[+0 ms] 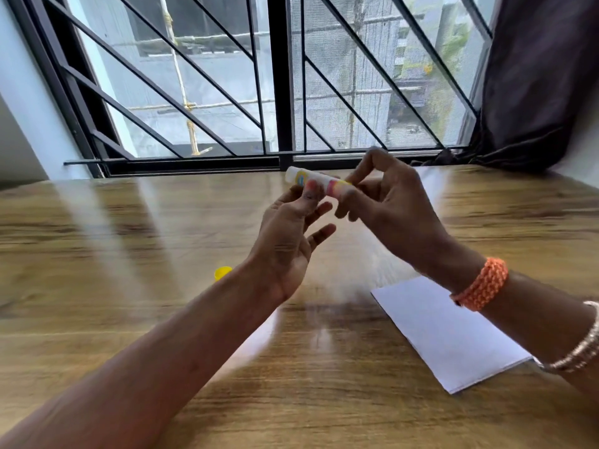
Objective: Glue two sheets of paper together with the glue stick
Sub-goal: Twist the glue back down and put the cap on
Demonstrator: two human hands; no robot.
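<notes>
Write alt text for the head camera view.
Both hands hold a glue stick above a wooden table: the left hand pinches its middle, the right hand grips one end. A yellow cap and white paper lie on the table below a barred window.

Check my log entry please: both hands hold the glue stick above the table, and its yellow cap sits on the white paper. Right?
Not quite. The head view shows the yellow cap on the bare wooden table, beside the left forearm, apart from the white paper. Both the left hand and right hand do hold the glue stick.
</notes>
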